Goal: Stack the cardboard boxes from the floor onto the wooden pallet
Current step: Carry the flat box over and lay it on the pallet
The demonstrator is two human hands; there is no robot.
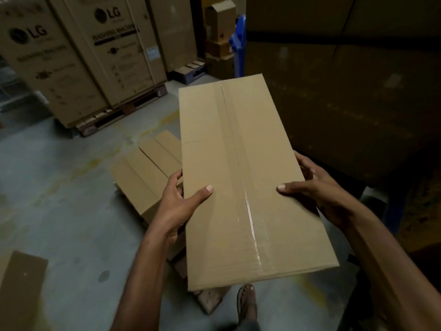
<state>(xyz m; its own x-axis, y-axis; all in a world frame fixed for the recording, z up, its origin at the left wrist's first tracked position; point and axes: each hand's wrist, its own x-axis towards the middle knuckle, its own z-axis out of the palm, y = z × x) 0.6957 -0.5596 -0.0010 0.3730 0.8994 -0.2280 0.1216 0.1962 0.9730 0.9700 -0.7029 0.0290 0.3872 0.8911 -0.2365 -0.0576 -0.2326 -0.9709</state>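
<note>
— So, nearest first: what's at the person's feet?

— A sandalled foot (247,304) on the concrete floor (59,199), and just left of it a corner of the wooden pallet (210,301) pokes out from under the held box. At the near left a flat piece of cardboard (21,290) lies on the floor.

— And the hands?

— Both bare forearms reach forward and clamp the long taped cardboard box (238,163) by its long sides, clear of the floor, with its far end pointing away. The left hand (181,201) grips the left edge, thumb flat across the top face and fingers curled down the side. The right hand (315,189) mirrors it on the right edge, thumb on top and fingers wrapped over the side.

— Where does that box sit against the pallet?

— It is above the pallet and hides most of it. Left of the box, a row of plain cardboard boxes (148,168) lies side by side, low down, with pallet wood showing at their near end.

— Farther off?

— A big dark carton (346,91) fills the right side. At the far left, tall LG washing machine cartons (112,44) stand on another pallet (124,111). Between them, far back, small stacked boxes (218,32) sit beside something blue (238,39); what that is, I cannot tell.
</note>
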